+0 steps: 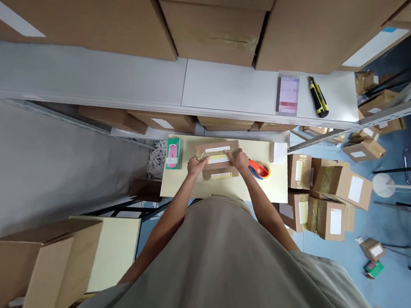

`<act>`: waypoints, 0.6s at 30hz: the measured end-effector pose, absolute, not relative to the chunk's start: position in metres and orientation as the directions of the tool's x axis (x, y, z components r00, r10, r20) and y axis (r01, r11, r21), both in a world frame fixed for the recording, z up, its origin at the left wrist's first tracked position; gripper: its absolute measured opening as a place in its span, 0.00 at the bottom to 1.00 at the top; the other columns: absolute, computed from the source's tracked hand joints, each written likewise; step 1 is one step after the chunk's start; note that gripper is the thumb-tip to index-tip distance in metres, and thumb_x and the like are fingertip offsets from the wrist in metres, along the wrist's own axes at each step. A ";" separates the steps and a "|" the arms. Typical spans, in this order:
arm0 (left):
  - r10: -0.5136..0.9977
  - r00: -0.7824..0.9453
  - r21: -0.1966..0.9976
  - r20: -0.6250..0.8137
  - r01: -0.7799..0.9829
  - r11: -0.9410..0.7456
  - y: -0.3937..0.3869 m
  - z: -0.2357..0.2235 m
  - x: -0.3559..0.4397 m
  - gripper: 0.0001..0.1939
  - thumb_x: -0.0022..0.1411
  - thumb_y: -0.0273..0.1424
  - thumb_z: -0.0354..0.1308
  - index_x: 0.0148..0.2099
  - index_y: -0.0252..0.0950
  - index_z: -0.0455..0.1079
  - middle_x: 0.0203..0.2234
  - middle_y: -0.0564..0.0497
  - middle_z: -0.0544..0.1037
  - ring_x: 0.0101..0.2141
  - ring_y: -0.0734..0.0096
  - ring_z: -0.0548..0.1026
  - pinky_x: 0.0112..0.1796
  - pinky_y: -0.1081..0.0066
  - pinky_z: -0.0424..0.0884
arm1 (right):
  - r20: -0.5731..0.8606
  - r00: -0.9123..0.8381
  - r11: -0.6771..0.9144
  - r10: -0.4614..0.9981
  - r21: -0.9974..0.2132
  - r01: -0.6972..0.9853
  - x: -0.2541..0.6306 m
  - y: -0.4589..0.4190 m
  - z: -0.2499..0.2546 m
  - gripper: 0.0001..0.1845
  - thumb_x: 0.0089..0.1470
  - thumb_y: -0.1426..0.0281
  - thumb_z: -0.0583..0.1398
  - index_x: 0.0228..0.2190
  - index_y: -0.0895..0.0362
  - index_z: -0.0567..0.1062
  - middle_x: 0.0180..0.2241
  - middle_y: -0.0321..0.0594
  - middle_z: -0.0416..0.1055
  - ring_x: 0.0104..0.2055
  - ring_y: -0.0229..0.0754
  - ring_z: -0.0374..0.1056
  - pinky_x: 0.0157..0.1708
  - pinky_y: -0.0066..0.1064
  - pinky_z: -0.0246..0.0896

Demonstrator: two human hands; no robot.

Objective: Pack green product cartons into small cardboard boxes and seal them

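Observation:
A small cardboard box (219, 165) with white labels and glossy clear tape lies tilted on the pale yellow table (195, 191). My left hand (196, 165) grips its left end, the thumb resting on the top near a label. My right hand (239, 160) is closed around its right end, with the thumb stretched over the top. A second cardboard piece with a label (221, 175) shows just below, partly under the box; whether it is separate I cannot tell. Close to my right hand is a red and blue tape dispenser (259, 169).
A green and pink carton (172, 154) stands at the table's left, a white box (278, 152) at its right rear. Ahead is a grey shelf (126, 79) with large cartons and a yellow-black utility knife (317, 97). Taped boxes (331, 183) are stacked on the right.

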State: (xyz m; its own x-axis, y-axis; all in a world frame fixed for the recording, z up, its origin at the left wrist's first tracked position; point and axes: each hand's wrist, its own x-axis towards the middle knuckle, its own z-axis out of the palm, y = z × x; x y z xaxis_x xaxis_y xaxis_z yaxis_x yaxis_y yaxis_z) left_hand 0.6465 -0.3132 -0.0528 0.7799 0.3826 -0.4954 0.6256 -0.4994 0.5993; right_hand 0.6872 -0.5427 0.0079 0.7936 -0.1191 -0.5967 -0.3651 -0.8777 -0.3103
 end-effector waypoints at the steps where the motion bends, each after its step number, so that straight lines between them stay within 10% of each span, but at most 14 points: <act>1: 0.357 0.787 0.607 -0.504 0.616 -0.501 -0.310 -0.050 0.648 0.20 0.59 0.49 0.72 0.30 0.42 0.70 0.29 0.45 0.83 0.42 0.46 0.84 0.41 0.60 0.74 | -0.600 0.793 -0.882 -0.101 -0.315 -0.351 0.687 -0.548 0.008 0.36 0.77 0.43 0.56 0.62 0.62 0.72 0.58 0.66 0.82 0.62 0.61 0.79 0.53 0.36 0.69; 6: 0.213 0.882 0.762 -0.420 0.470 -0.444 -0.285 -0.032 0.637 0.16 0.64 0.45 0.69 0.32 0.40 0.74 0.30 0.49 0.82 0.40 0.55 0.83 0.42 0.65 0.76 | -0.461 0.887 -0.881 0.003 -0.421 -0.216 0.662 -0.584 0.028 0.26 0.80 0.48 0.52 0.49 0.53 0.79 0.47 0.53 0.86 0.51 0.56 0.81 0.46 0.34 0.69; 10: 0.138 0.957 0.900 -0.254 0.286 -0.330 -0.265 -0.032 0.602 0.19 0.59 0.42 0.73 0.49 0.39 0.82 0.50 0.44 0.85 0.44 0.56 0.84 0.49 0.60 0.83 | -0.314 0.949 -0.835 -0.007 -0.520 -0.178 0.615 -0.600 0.038 0.27 0.76 0.47 0.56 0.53 0.55 0.82 0.60 0.59 0.79 0.55 0.57 0.81 0.53 0.38 0.74; 18: 0.235 0.813 0.766 -0.532 0.581 -0.277 -0.258 -0.082 0.532 0.15 0.48 0.23 0.66 0.40 0.39 0.83 0.45 0.41 0.87 0.49 0.44 0.87 0.60 0.47 0.81 | -0.576 0.816 -0.749 0.048 -0.561 -0.352 0.551 -0.583 -0.017 0.29 0.66 0.78 0.56 0.63 0.51 0.82 0.62 0.50 0.82 0.54 0.50 0.84 0.56 0.37 0.80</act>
State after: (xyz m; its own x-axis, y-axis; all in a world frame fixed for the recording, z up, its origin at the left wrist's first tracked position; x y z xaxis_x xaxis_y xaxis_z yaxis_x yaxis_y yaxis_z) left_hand 0.5324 -0.2582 -0.0816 0.8135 0.2355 -0.5318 0.5807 -0.2769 0.7656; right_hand 0.5512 -0.5832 -0.0169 0.8163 0.0480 -0.5757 -0.3516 -0.7495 -0.5610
